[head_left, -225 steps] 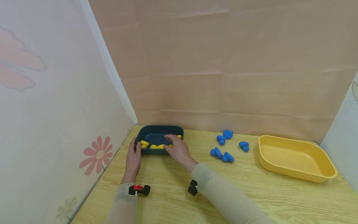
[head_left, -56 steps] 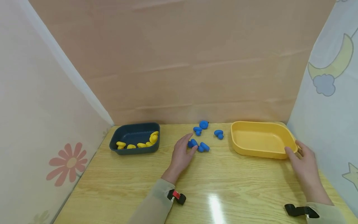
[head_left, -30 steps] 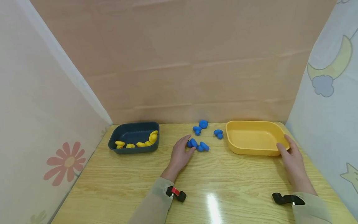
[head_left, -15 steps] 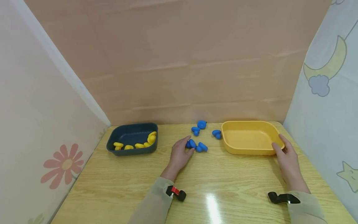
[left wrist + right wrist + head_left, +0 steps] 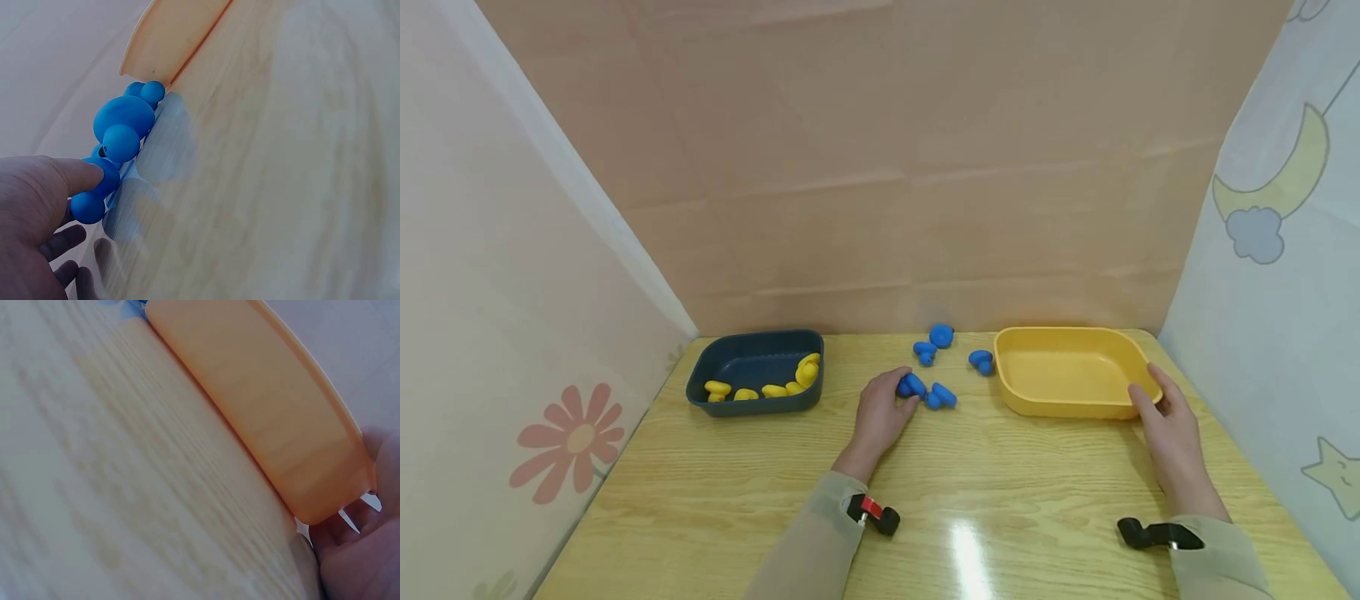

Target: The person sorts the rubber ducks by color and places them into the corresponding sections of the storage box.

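My left hand (image 5: 880, 412) pinches a small blue toy duck (image 5: 912, 385) lying tipped on the table. In the left wrist view its thumb (image 5: 81, 175) presses on the duck's near side, while the other fingers are mostly hidden behind it. Right beside it lies a second blue duck (image 5: 941, 395). My right hand (image 5: 1176, 429) holds the right end of a yellow tray (image 5: 1067, 409), thumb at the front rim and fingers round the corner. Seen from the right wrist, the tray's side wall (image 5: 262, 419) runs up to that hand.
More blue ducks, one (image 5: 981, 361) by the tray's left end and a pair (image 5: 941, 336) near the back wall, lie about. At the left stands a dark blue tray (image 5: 752, 408) with several yellow ducks (image 5: 807, 372) inside. Printed side walls bound the wooden table (image 5: 1015, 483).
Both hands have left the dark tray. The right has slid the yellow tray leftward, closer to the blue ducks. The left hand's fingers have closed on one blue duck, tilting it slightly.
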Demonstrator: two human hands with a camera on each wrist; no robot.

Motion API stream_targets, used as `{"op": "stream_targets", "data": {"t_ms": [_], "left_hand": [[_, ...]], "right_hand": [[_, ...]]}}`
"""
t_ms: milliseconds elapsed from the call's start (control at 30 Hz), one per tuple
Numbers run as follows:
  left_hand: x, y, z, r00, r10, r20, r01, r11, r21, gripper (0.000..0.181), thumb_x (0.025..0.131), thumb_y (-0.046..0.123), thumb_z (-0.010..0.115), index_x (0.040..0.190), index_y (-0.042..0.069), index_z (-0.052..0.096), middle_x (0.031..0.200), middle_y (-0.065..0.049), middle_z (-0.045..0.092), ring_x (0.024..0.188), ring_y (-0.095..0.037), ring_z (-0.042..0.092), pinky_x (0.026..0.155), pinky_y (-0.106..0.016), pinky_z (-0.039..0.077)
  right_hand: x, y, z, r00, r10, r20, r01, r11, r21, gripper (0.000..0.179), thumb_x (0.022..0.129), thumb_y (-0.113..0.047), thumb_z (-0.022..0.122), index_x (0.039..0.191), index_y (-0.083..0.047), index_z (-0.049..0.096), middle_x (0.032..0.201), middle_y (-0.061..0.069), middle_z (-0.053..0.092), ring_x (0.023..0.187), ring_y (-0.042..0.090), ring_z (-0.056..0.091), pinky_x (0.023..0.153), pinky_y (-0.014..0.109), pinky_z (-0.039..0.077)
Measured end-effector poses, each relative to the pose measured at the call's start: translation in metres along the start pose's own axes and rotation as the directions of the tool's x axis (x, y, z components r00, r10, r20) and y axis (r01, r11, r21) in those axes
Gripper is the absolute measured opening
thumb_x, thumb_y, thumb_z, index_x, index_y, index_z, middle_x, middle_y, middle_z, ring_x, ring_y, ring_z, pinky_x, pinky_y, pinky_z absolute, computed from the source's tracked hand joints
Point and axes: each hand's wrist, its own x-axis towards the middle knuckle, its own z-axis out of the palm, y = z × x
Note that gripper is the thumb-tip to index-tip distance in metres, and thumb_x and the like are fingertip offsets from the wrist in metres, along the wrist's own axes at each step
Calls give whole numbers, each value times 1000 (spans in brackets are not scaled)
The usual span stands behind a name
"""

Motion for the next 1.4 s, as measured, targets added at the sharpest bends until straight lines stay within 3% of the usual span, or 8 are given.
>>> {"op": "stream_targets", "data": {"t_ms": [100,233,467,633,800,967,1200,1400], "left_hand": [[1,1,0,1000,-23,-6,23,1000,-1,50,101,17,85,147,9,68,143,-12,70,136,-36,62,118,-59,45],[2,4,0,999,-40,-22,40,999,-2,48,101,19,86,145,9,70,138,-10,72,129,-34,65,115,-57,47],[3,4,1,998,-52,-47,52,999,-7,44,99,21,88,138,10,72,127,-8,74,118,-30,67,107,-51,52],[1,4,-1,997,-54,-61,53,998,-32,43,98,20,89,136,10,71,125,-7,73,114,-27,66,103,-48,54],[1,5,-3,995,-59,-76,54,996,-71,44,98,18,88,136,10,68,124,-6,69,109,-23,64,98,-44,56],[1,10,-5,994,-36,-103,26,995,-98,44,99,15,87,136,8,66,126,-7,67,106,-24,63,92,-41,57],[1,20,-8,990,-6,-143,-15,989,-147,43,97,14,87,134,8,64,129,-7,64,111,-27,63,93,-42,57],[2,28,-8,983,28,-181,-60,983,-174,42,96,13,88,129,8,64,126,-7,64,111,-26,63,95,-42,57]], "right_hand": [[0,0,1,1000,15,3,-15,1000,16,76,115,-53,49,179,-30,17,184,13,10,146,18,30,97,3,35],[0,1,1,1000,23,5,-23,1000,21,76,115,-56,49,179,-33,16,185,10,6,156,20,22,101,2,31],[-2,1,1,1000,26,9,-26,1000,16,77,114,-58,49,179,-34,15,185,10,4,157,22,21,101,2,32],[-3,0,1,1000,25,10,-25,999,22,77,114,-58,49,179,-34,15,185,9,4,159,21,21,102,2,32],[-2,1,1,1000,25,3,-25,1000,13,76,114,-57,49,179,-33,16,185,10,7,148,20,28,97,3,35],[-1,1,-1,999,33,3,-33,999,8,76,115,-56,48,179,-34,15,185,11,6,148,22,27,98,3,35],[-1,-1,-2,999,44,10,-44,999,9,75,116,-55,46,179,-34,13,186,8,2,161,28,18,118,11,29],[-1,-1,-1,1000,19,10,-19,1000,-3,76,116,-54,47,180,-29,14,184,15,9,144,28,28,95,4,36]]}}
